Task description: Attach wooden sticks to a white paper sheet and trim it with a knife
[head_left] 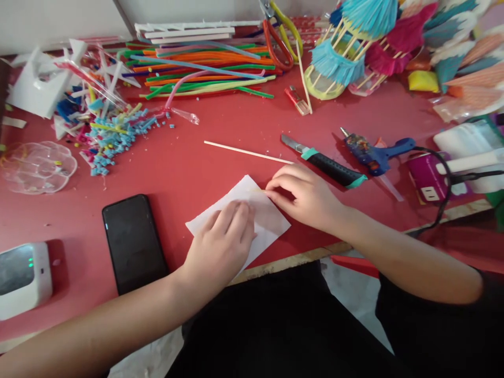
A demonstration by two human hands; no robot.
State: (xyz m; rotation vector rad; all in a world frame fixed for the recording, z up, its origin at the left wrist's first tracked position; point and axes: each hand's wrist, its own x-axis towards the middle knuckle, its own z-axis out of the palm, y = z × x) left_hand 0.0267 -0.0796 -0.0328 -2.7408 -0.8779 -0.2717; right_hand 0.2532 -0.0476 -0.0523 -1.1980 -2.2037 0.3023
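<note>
A white sheet of paper (268, 223) lies near the front edge of the red table (189, 163). My left hand (220, 244) rests flat on the sheet, fingers stretched out and pressing it down. My right hand (303, 194) sits at the sheet's upper right corner with its fingertips pinched on a thin pale stick end there; what exactly it holds is too small to make out. A long wooden stick (246, 151) lies just beyond the paper.
A black phone (132, 241) lies to the left, a white device (23, 278) at far left. A utility knife (326, 164) and blue glue gun (374, 152) lie right. Colourful straws (205, 71), cut straw bits (114, 139), scissors (279, 37) and fringed paper lanterns (354, 47) fill the back.
</note>
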